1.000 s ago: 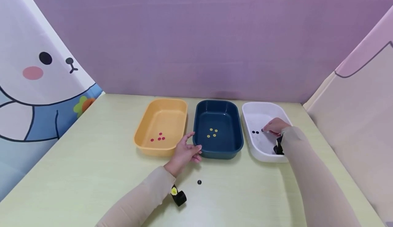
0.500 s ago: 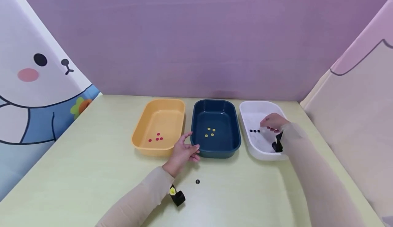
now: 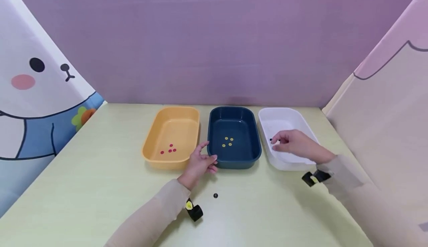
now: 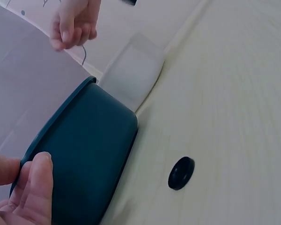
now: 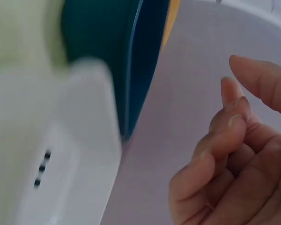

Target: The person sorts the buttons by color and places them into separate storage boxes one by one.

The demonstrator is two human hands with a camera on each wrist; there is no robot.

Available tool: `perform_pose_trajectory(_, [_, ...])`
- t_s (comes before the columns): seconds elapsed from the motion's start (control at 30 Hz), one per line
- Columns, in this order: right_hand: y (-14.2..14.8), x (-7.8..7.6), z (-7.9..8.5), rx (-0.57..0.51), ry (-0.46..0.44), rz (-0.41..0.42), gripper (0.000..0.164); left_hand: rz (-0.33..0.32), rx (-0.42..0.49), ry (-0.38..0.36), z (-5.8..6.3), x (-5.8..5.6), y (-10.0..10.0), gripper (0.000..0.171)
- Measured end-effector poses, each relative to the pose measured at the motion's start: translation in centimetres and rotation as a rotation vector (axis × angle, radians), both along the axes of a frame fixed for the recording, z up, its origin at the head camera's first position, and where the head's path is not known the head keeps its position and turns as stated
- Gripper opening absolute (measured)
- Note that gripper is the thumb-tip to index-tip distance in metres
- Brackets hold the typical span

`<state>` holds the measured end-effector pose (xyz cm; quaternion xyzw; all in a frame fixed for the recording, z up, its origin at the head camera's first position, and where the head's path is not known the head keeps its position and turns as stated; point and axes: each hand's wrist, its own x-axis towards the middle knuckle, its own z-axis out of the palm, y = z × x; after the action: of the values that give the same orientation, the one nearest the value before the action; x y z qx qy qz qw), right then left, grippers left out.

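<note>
My left hand (image 3: 197, 165) grips the near-left corner of the dark blue tray (image 3: 235, 163), thumb and fingers on either side of its rim (image 4: 61, 112). Over the near part of the white tray (image 3: 277, 119) is my right hand (image 3: 297, 145), its fingers loosely curled with nothing between them. Below it, three black buttons (image 5: 42, 168) lie in a row on the white tray's floor, partly hidden by the hand in the head view. One more black button (image 3: 215, 195) rests on the table in front of the blue tray.
Left of the blue tray stands a yellow-orange tray (image 3: 182, 128) holding several red buttons (image 3: 170, 150). Several yellow buttons (image 3: 230, 144) lie inside the blue tray. A purple cloth backdrop (image 3: 214, 42) rises behind the table (image 3: 83, 172), with printed cloth at both sides.
My right hand has let go of a black button beside two others in the white tray, then lifted and drawn back towards me, its fingers parting. The left hand keeps its place.
</note>
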<state>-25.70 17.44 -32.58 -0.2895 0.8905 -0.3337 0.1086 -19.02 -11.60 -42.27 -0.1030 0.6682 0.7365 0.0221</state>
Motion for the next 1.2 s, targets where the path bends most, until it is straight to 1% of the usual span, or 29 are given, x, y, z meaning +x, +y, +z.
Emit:
perform_pose_trajectory(0.1, [-0.6, 2.1, -1.1, -0.016, 0.018, 0.041, 0.008, 0.006, 0.002, 0.005, -0.1, 0.0, 0.2, 0.059])
perform_pose_trajectory(0.2, [-1.5, 3.7, -2.7, -0.019, -0.001, 0.088, 0.008, 0.011, 0.004, 0.016, -0.1, 0.1, 0.1, 0.058])
perform_pose_trajectory(0.3, [-2.7, 4.5, -4.2, -0.007, -0.027, 0.153, 0.010, 0.021, 0.006, 0.021, 0.1, 0.1, 0.1, 0.058])
perform_pose_trajectory(0.4, [-4.2, 5.3, -5.6, 0.009, -0.072, 0.207, 0.009, 0.023, 0.014, 0.034, 0.2, 0.1, 0.0, 0.058])
perform_pose_trajectory(0.5, [-5.9, 5.9, -6.7, 0.029, -0.134, 0.244, 0.007, 0.018, 0.024, 0.030, 0.2, -0.1, 0.0, 0.059])
perform_pose_trajectory(0.57, [-7.1, 6.2, -7.2, 0.044, -0.154, 0.262, 0.007, 0.011, 0.023, 0.021, 0.2, -0.2, 0.0, 0.059])
perform_pose_trajectory(0.63, [-8.2, 6.4, -7.5, 0.067, -0.162, 0.270, 0.008, 0.007, 0.021, 0.010, 0.2, -0.3, 0.0, 0.059])
perform_pose_trajectory(0.83, [-10.9, 6.4, -7.7, 0.179, -0.119, 0.250, 0.012, -0.003, 0.021, 0.005, 0.3, -0.3, 0.1, 0.058])
perform_pose_trajectory(1.0, [-12.5, 6.7, -8.1, 0.267, -0.068, 0.234, 0.014, -0.018, 0.030, 0.014, 0.3, -0.4, 0.1, 0.057])
perform_pose_trajectory(1.13, [-13.7, 7.0, -8.3, 0.318, -0.033, 0.209, 0.012, -0.011, 0.043, 0.006, 0.2, -0.3, 0.0, 0.058])
perform_pose_trajectory(1.2, [-14.1, 7.2, -8.4, 0.332, -0.021, 0.213, 0.012, -0.008, 0.049, 0.001, 0.1, -0.2, -0.1, 0.058])
